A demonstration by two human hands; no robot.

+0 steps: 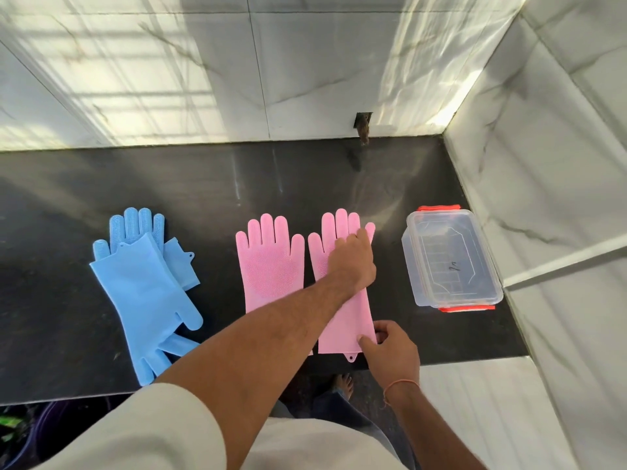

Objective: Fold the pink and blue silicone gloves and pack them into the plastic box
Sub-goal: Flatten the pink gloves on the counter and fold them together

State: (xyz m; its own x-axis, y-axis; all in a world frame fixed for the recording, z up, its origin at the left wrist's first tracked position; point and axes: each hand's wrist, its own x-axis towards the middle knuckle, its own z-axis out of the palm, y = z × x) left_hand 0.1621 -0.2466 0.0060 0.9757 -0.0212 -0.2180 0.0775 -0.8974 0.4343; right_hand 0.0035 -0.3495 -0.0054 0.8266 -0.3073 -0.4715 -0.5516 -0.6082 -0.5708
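Two pink silicone gloves lie flat side by side on the black counter, fingers pointing away: the left pink glove (pixel 268 266) and the right pink glove (pixel 342 313). My left hand (pixel 354 262) presses palm-down on the right pink glove near its fingers. My right hand (pixel 390 347) pinches that glove's cuff at the near right corner. Two blue gloves (pixel 146 283) lie overlapping in a loose pile at the left, pointing opposite ways. The clear plastic box (pixel 451 259) with red clips stands closed with its lid on at the right.
The black counter (pixel 237 184) ends at a marble wall behind and a marble side wall just right of the box. The counter's front edge runs close under the glove cuffs. A foot shows on the floor below.
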